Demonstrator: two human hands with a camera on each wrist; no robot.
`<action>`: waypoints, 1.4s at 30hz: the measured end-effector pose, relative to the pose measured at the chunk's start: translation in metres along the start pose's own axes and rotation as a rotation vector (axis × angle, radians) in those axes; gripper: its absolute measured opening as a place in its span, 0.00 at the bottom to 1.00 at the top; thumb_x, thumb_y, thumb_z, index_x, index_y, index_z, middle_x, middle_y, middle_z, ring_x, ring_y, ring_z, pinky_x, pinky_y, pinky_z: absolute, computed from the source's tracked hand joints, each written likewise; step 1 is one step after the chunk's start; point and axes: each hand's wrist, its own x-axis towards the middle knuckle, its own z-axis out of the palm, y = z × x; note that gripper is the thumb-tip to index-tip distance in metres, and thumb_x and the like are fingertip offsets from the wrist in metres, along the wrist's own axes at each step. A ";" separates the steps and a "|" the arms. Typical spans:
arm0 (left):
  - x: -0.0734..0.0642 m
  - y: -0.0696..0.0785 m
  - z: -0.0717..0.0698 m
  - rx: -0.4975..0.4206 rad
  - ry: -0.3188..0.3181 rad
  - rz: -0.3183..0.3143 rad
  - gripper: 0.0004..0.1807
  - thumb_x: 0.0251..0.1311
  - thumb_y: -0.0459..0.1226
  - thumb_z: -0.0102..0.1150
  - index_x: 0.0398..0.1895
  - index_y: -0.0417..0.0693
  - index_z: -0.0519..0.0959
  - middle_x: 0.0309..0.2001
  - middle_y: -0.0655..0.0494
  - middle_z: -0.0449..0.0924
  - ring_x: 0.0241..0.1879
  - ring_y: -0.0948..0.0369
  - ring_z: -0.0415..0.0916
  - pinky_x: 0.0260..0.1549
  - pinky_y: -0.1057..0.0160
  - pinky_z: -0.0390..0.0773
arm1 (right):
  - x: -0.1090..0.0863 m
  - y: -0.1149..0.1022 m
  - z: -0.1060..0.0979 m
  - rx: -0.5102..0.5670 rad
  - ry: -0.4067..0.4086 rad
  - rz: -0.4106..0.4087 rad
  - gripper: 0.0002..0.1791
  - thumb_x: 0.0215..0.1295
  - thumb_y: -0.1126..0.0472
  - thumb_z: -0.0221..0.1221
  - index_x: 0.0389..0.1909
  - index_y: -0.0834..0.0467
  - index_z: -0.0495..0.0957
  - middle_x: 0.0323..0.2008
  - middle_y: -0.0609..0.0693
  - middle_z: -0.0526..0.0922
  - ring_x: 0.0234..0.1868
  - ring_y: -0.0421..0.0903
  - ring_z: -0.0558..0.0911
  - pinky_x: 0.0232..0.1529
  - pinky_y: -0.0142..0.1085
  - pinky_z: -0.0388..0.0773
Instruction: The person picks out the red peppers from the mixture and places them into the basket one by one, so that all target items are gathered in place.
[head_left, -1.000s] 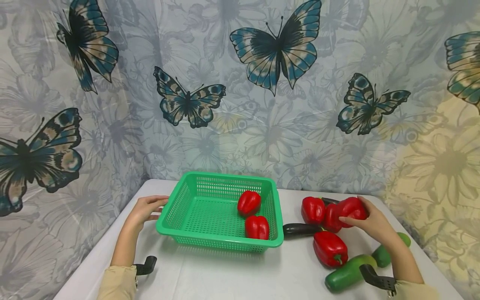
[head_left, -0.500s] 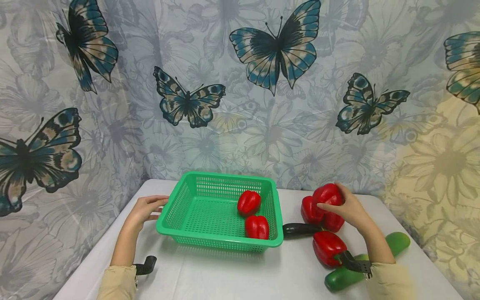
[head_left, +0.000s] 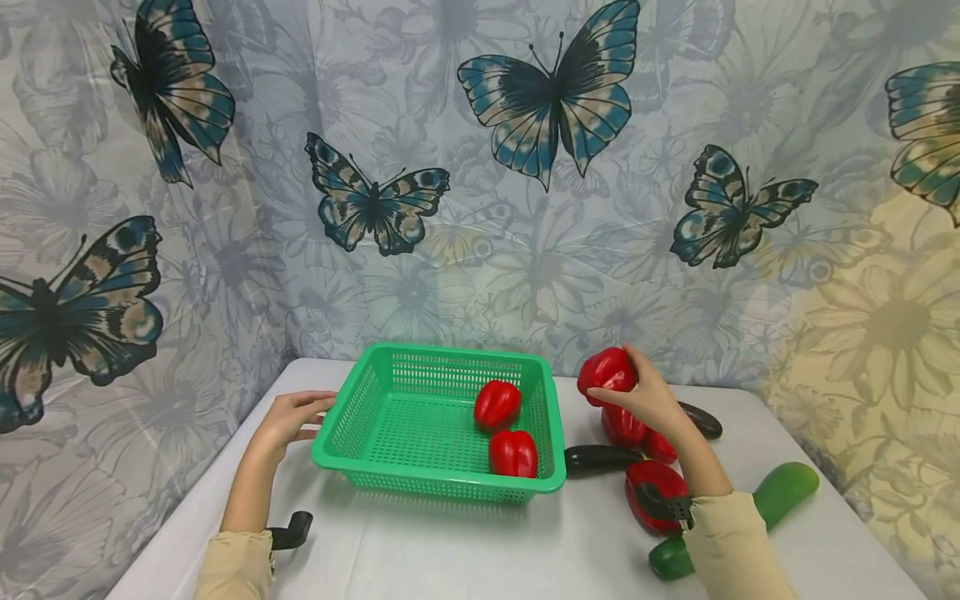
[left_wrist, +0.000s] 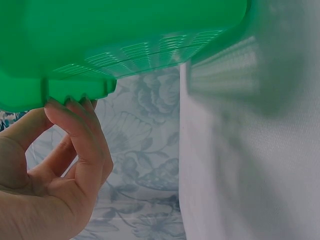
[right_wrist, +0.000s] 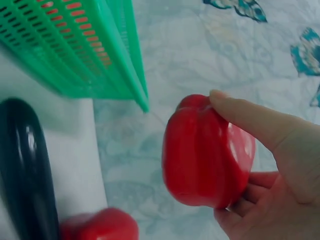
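Aloft, right grip (head_left: pixel 652 398) grasps red pepper (right_wrist: pixel 200 155); left grip (head_left: pixel 287 419), loosely bent, touches green basket (head_left: pixel 438 477).

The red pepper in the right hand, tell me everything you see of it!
The red pepper is plump, smooth and shiny, with rounded lobes and grooves. I can't see a stem or tell whether it's real or plastic. The right hand grips it from one side, up off the table, to the right of the green basket and apart from it. Nothing else seems to touch it.
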 end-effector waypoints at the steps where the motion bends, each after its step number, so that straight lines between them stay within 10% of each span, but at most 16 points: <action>1: 0.000 0.000 0.000 0.000 -0.001 0.001 0.28 0.69 0.47 0.56 0.64 0.38 0.73 0.53 0.46 0.80 0.37 0.69 0.79 0.42 0.61 0.85 | 0.002 -0.002 0.003 0.008 0.001 -0.006 0.57 0.60 0.48 0.66 0.77 0.63 0.39 0.72 0.70 0.54 0.69 0.69 0.59 0.62 0.65 0.70; 42: -0.003 0.001 0.000 0.010 -0.017 -0.004 0.30 0.68 0.49 0.55 0.65 0.38 0.72 0.57 0.44 0.78 0.37 0.68 0.79 0.42 0.62 0.85 | 0.042 -0.085 0.094 0.107 -0.073 -0.163 0.51 0.57 0.55 0.69 0.74 0.65 0.50 0.67 0.65 0.68 0.64 0.62 0.72 0.58 0.54 0.78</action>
